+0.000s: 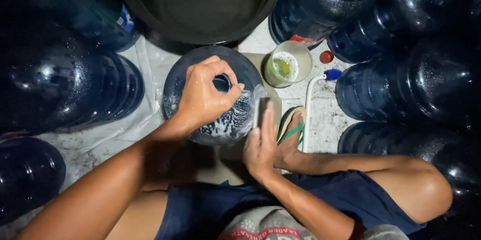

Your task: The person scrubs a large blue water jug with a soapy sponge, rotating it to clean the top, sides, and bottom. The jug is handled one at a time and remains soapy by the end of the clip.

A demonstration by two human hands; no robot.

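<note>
The left hand point(203, 97) has its fingers closed around the neck of a soapy blue water jug point(235, 115). The right hand point(260, 145) presses a sponge point(261, 110) flat-fingered against the jug's side, just right of the left fingers.

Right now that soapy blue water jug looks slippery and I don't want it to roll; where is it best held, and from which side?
Probably at the neck, from above. The water jug stands upright with its open mouth facing up, and the left hand already wraps that narrow neck. The wide, rounded shoulder is foam-covered and likely too slick to grip. The right hand presses a sponge against its right side.
</note>
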